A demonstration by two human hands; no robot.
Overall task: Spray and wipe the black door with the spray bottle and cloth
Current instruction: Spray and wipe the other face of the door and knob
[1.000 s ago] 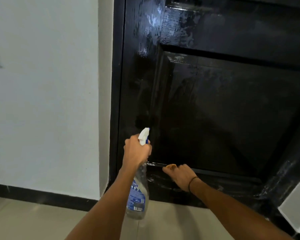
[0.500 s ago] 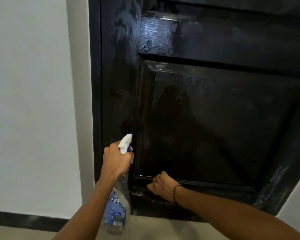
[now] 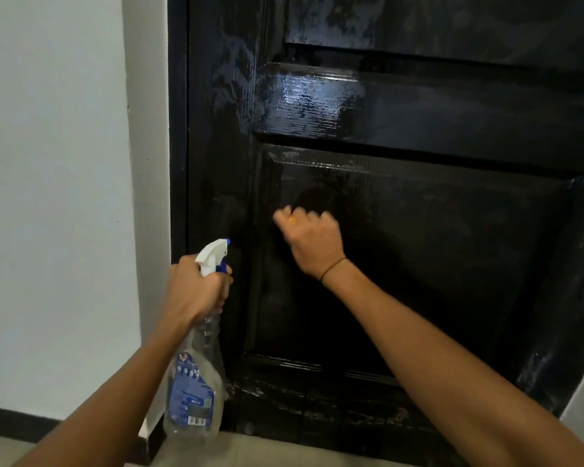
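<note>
- Head view: the black door (image 3: 402,230) fills the middle and right of the frame, glossy, with wet streaks and a bright sheen on the rail above its lower recessed panel.
- The left hand (image 3: 196,289) is wrapped round the neck of the spray bottle (image 3: 196,392), fingers curled under the white and blue trigger head, whose nozzle points toward the door's left stile.
- The bottle hangs below that hand, clear plastic with a blue label, just in front of the door's lower left corner; whether it touches the door cannot be told.
- The right hand (image 3: 312,239) is up against the upper left part of the lower panel, fingers curled in, motion-blurred. A small orange patch shows between the fingers.
- The cloth is not plainly visible, so what that hand grips cannot be told for sure.
- A thin dark band (image 3: 332,268) circles the right wrist.
- A white wall (image 3: 54,197) stands left of the door frame, with a dark skirting strip (image 3: 17,420) along its foot.
- Pale floor (image 3: 250,453) runs beneath the door.
</note>
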